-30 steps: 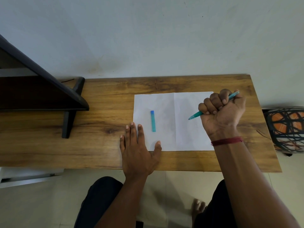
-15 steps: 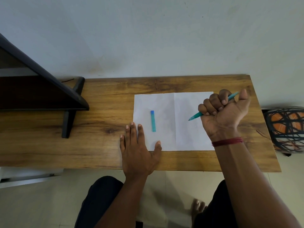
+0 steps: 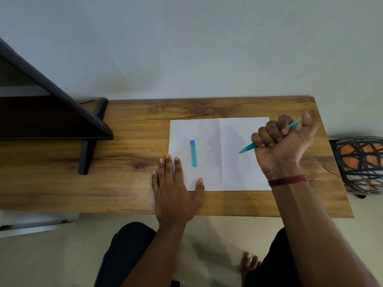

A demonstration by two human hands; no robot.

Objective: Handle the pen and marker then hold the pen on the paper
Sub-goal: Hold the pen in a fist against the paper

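A white sheet of paper (image 3: 238, 162) lies on the wooden table (image 3: 134, 183). A short teal marker (image 3: 193, 153) with a blue end rests on the paper's left half. My right hand (image 3: 281, 146) is a fist around a teal pen (image 3: 247, 147), thumb lifted off its top end; the tip points down-left just above the paper's right half. My left hand (image 3: 176, 191) lies flat, fingers apart, on the paper's near left corner and the table.
A dark monitor (image 3: 41, 117) with its black stand foot (image 3: 85, 156) fills the table's left side. A black-and-orange woven stool (image 3: 360, 164) sits past the right edge. The wall runs behind; my knees and a bare foot show below.
My right thumb has lifted off the pen's top end and now sticks out. The pen, marker and left hand have stayed in place.
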